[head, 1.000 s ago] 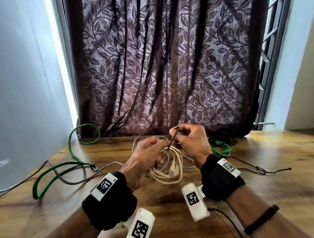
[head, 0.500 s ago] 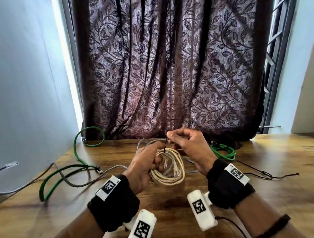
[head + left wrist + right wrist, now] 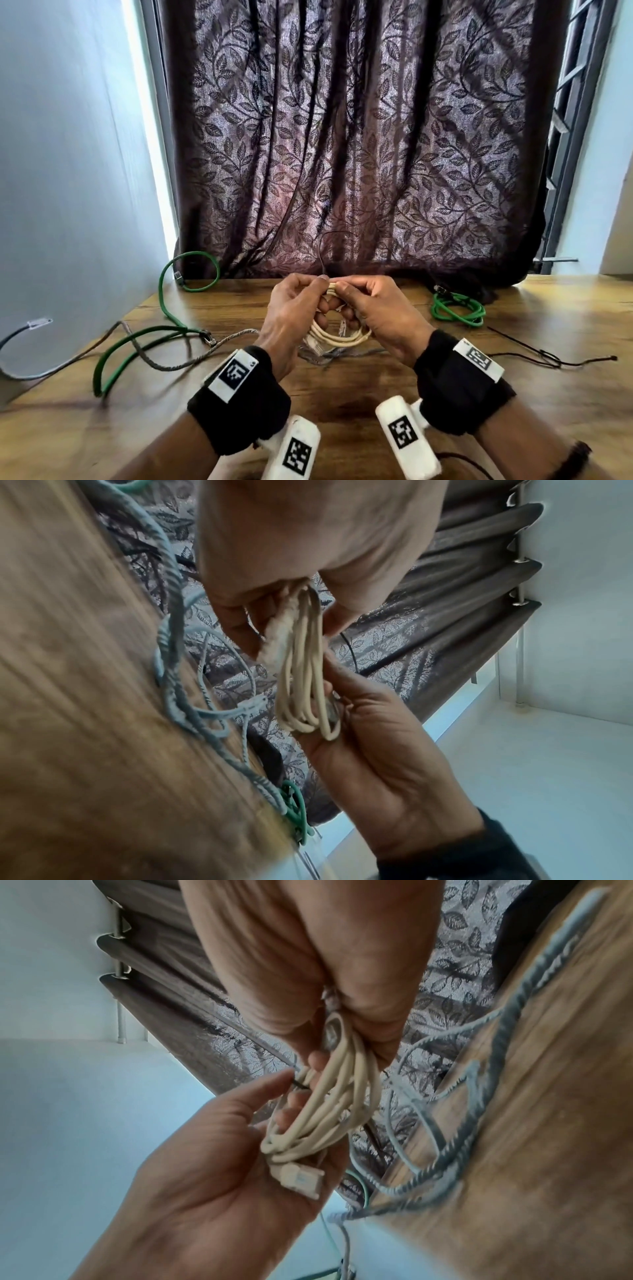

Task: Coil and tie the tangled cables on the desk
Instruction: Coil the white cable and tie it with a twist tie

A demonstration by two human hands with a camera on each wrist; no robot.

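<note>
A cream cable coil [image 3: 342,337] hangs above the wooden desk [image 3: 513,394], held at its top by both hands. My left hand [image 3: 317,284] pinches the coil's top strands, and a thin black tie [image 3: 322,250] curls upward from that pinch. My right hand [image 3: 342,291] grips the same bundle from the right, fingers curled through the loop. In the right wrist view the coil [image 3: 329,1110] runs between both hands, the tie [image 3: 299,1085] lies by the left thumb, and a cream plug [image 3: 298,1177] rests on the left palm. The left wrist view shows the coil [image 3: 301,685] edge-on.
A loose green cable [image 3: 137,339] and a grey braided cable [image 3: 171,363] sprawl over the desk's left side. A coiled green cable [image 3: 457,310] lies at the back right, with thin black ties [image 3: 548,356] nearer. A dark curtain [image 3: 342,137] hangs behind; a wall [image 3: 68,171] bounds the left.
Both hands have closed together on the top of the cream coil and raised it. The black tie, held slanted over the coil by the right hand earlier, now sticks up from the pinch.
</note>
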